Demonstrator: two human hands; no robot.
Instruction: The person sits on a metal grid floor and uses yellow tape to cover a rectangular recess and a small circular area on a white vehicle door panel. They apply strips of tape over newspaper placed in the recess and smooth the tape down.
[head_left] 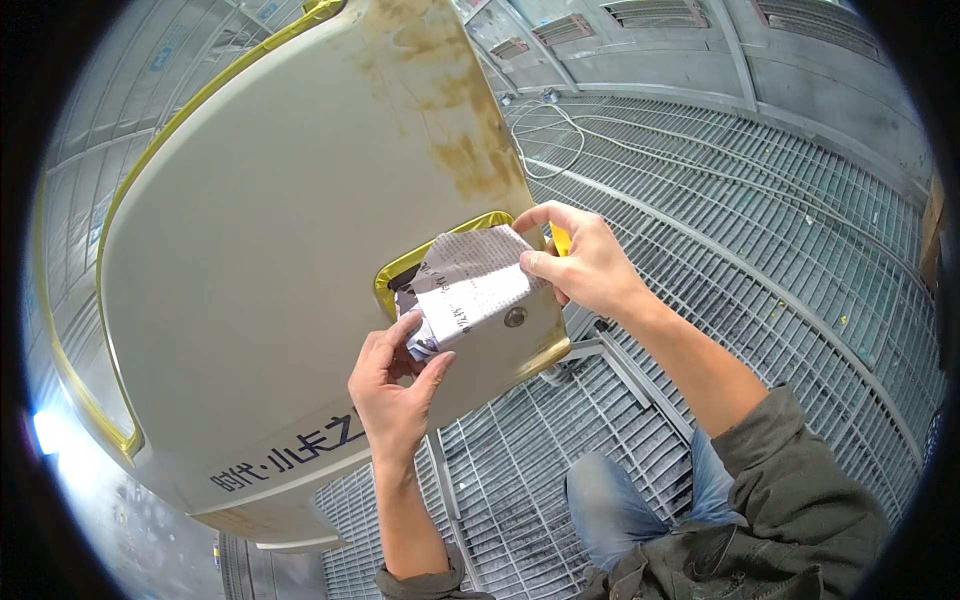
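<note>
A recess [403, 277] in the pale panel [250, 220], edged with yellow tape [384, 288], is mostly covered by folded newspaper [480, 275], whose long axis is slanted from lower left to upper right. Its lower-left end is pinched by fingers of the left hand [393, 400]; its right edge is held by those of the right hand [592, 258], where a yellow object [561, 239] is partly hidden.
</note>
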